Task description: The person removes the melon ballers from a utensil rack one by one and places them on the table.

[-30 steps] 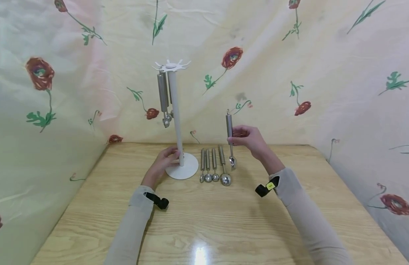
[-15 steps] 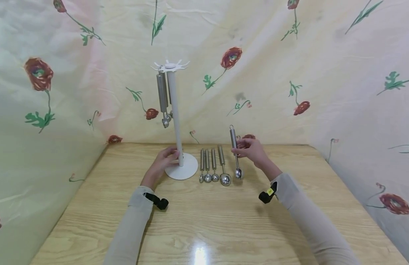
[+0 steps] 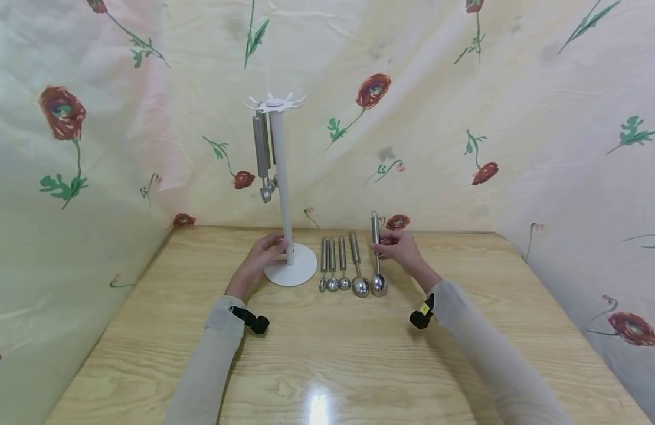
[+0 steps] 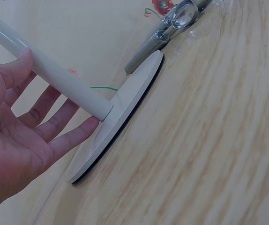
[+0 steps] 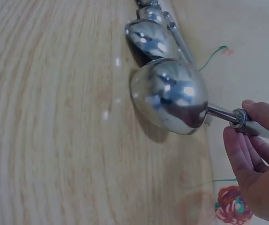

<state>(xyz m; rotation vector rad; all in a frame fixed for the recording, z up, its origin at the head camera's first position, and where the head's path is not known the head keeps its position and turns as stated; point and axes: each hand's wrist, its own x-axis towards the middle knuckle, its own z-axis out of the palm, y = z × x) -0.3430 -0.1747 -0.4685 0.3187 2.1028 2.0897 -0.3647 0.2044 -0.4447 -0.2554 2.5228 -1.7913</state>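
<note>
My left hand (image 3: 262, 255) grips the white pole of a utensil stand (image 3: 282, 177) just above its round base; in the left wrist view the thumb (image 4: 23, 65) lies on one side of the pole and the fingers on the other. Several metal utensils (image 3: 261, 147) hang from the stand's hooks on the left. My right hand (image 3: 402, 251) pinches the metal handle of a scoop (image 3: 379, 284). Its rounded bowl (image 5: 169, 96) faces up beside the neighbouring scoop (image 3: 361, 287); whether it touches the table cannot be told.
Several smaller metal scoops (image 3: 333, 265) lie in a row between the stand and the held scoop. The wooden table (image 3: 317, 348) ends at a flowered cloth (image 3: 439, 118) behind and at both sides.
My right hand has lowered the scoop toward the table, to the right end of the row, and its bowl has turned. My left hand stays on the pole.
</note>
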